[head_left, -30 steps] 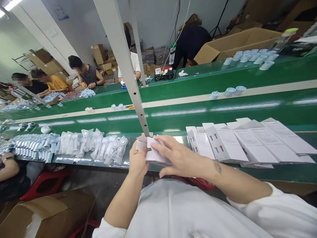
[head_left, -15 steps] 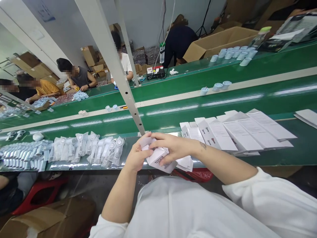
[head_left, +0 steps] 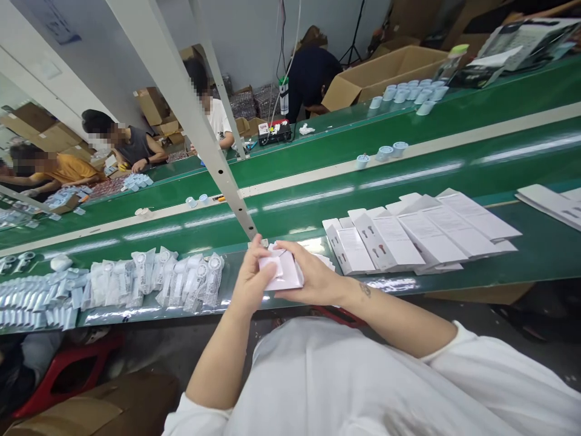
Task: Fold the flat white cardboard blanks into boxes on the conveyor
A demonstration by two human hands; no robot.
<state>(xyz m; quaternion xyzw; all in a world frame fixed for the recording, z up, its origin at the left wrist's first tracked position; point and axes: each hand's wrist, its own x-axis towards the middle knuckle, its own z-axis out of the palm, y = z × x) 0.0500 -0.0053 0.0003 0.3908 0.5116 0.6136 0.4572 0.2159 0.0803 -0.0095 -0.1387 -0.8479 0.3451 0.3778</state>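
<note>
Both hands hold a small white folded carton [head_left: 282, 272] just above the belt. My left hand [head_left: 251, 280] grips its left side, fingers raised along the edge. My right hand [head_left: 311, 272] presses across its right side and top. Part of the carton is hidden behind my fingers. To the right lies a row of flat white printed cartons [head_left: 399, 233], overlapping each other. To the left sit several sealed plastic bags [head_left: 154, 281] holding white items, with a mass of silver pouches [head_left: 39, 300] beyond them.
My green conveyor belt [head_left: 454, 275] runs past at waist height, with a white upright post [head_left: 213, 169] at its far edge. Beyond stand further belts with white cups [head_left: 399, 94], co-workers [head_left: 134, 145] and cardboard boxes [head_left: 385, 75]. A red stool [head_left: 68, 375] stands below left.
The carton has gone from a tilted, bulkier shape to a flatter one between my hands. My right hand has moved over it. The whole scene has shifted left and up in view.
</note>
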